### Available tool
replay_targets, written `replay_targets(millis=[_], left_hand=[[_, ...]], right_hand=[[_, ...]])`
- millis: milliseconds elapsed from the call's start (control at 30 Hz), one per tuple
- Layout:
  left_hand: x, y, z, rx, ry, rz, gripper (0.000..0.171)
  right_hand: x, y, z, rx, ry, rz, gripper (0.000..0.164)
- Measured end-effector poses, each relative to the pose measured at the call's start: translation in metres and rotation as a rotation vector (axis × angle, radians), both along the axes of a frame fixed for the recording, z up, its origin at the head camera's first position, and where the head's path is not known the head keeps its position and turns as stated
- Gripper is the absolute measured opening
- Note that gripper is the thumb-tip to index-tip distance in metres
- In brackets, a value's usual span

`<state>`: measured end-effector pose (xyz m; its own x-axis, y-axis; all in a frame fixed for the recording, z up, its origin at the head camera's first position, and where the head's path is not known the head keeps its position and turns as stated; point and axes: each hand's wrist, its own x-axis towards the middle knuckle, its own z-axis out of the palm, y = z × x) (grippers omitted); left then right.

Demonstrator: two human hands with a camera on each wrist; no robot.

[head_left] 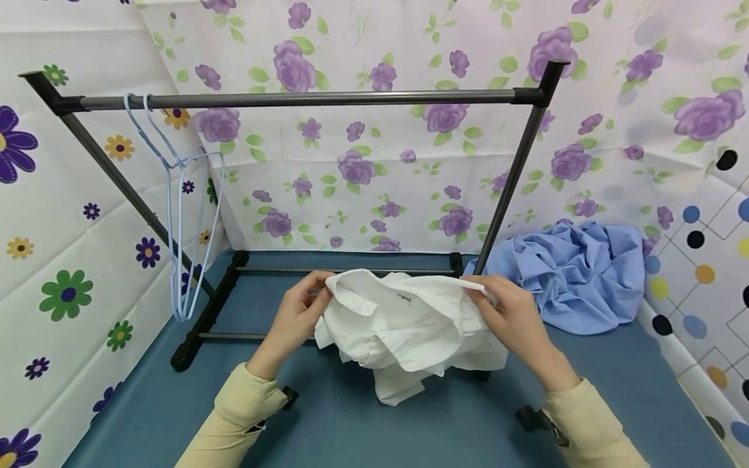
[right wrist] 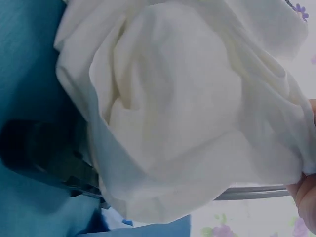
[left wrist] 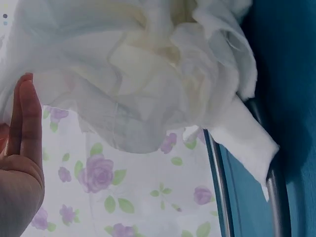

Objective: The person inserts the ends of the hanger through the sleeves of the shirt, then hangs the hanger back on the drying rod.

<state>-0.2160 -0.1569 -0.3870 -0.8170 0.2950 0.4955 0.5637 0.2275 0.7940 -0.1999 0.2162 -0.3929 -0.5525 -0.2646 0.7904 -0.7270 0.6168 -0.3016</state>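
A crumpled white shirt (head_left: 409, 325) hangs between the two hands above the blue surface, with small dark print showing on its inside near the top edge. My left hand (head_left: 298, 313) pinches its upper left edge between thumb and fingers. At the upper right edge, my right hand (head_left: 516, 320) grips the cloth, thumb toward the middle. The left wrist view has the bunched folds of the shirt (left wrist: 138, 84) beside straight fingers (left wrist: 30, 118). In the right wrist view, part of the right hand (right wrist: 307, 200) shows at the frame's edge, holding the cloth.
Behind the shirt stands a dark metal clothes rack (head_left: 304, 99) with black feet. Light blue hangers (head_left: 178, 227) hang at its left end. A crumpled blue garment (head_left: 585, 279) lies at the back right on the blue cloth (head_left: 351, 435). Patterned sheets (head_left: 363, 195) wall the area.
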Motion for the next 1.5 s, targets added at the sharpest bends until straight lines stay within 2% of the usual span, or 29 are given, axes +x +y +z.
replay_targets(millis=[100, 200, 433, 567, 700, 933, 1100, 1300, 1433, 1500], left_hand=[[-0.001, -0.001, 0.002, 0.032, -0.003, -0.034, 0.022], [-0.003, -0.003, 0.003, 0.038, 0.0, -0.041, 0.021], [0.003, -0.005, 0.017, 0.073, -0.042, -0.024, 0.024], [0.007, -0.006, 0.024, 0.099, -0.038, -0.049, 0.031], [0.01, -0.004, 0.029, 0.083, -0.023, -0.074, 0.032], [0.012, 0.004, 0.031, -0.03, 0.003, 0.021, 0.045], [0.013, 0.005, 0.032, -0.013, 0.005, 0.031, 0.037], [0.014, 0.002, 0.028, -0.027, -0.013, 0.031, 0.031], [0.011, 0.002, 0.023, -0.046, -0.066, 0.057, 0.031], [0.009, 0.002, 0.019, -0.057, -0.113, 0.067, 0.032]], right_hand=[[-0.001, -0.001, 0.006, -0.018, 0.006, -0.011, 0.032], [-0.002, -0.002, 0.013, -0.032, 0.018, -0.009, 0.033], [-0.005, -0.003, 0.028, -0.043, 0.059, 0.006, 0.033], [-0.005, -0.005, 0.034, -0.052, 0.07, 0.012, 0.031], [-0.004, -0.008, 0.04, -0.064, 0.077, 0.009, 0.031], [-0.003, -0.01, 0.05, -0.059, 0.101, 0.017, 0.031], [-0.004, -0.012, 0.054, -0.068, 0.099, 0.017, 0.031], [-0.007, -0.011, 0.048, -0.064, 0.018, -0.003, 0.026], [-0.013, -0.009, 0.038, -0.034, -0.153, -0.066, 0.016], [-0.017, -0.008, 0.031, -0.008, -0.271, -0.106, 0.021]])
